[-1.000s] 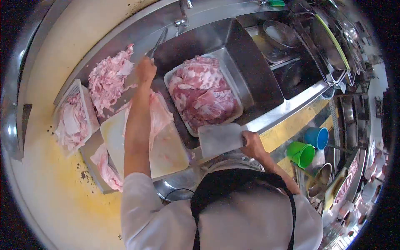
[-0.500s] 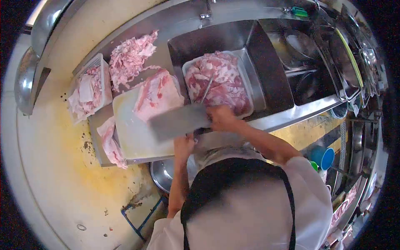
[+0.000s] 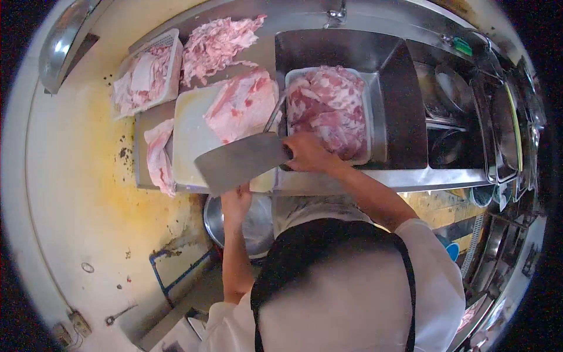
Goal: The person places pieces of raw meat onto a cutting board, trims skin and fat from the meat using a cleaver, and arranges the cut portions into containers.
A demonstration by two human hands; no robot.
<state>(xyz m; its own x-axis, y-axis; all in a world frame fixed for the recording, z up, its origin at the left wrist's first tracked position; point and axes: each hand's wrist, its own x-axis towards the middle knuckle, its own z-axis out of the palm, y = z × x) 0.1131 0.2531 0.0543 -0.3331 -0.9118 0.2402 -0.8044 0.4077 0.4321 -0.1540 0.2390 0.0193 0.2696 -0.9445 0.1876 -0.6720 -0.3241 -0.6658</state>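
Note:
My right hand (image 3: 308, 154) is wrapped round the handle of a broad cleaver (image 3: 239, 163), its blade pointing left above the white cutting board (image 3: 190, 126). Below the blade, my left hand (image 3: 236, 201) is closed on a sharpening steel (image 3: 274, 115). The rod passes behind the cleaver and shows again beyond its upper edge; its grip is mostly hidden. On the board, past the blade, lies a large slab of pale pink meat (image 3: 243, 105). A long strip of meat (image 3: 159, 155) rests at the board's left edge.
A white tub (image 3: 368, 117) heaped with cut red meat (image 3: 328, 108) sits in the sink (image 3: 404, 100). Trimmings (image 3: 220, 47) lie behind the board, and a white basket (image 3: 174, 70) holds more at the left. A metal bowl (image 3: 258, 226) is below the counter edge.
The view has shifted, so the counter appears higher and farther right. The cleaver has moved across the steel and looks sharper, less blurred. Both hands keep their holds.

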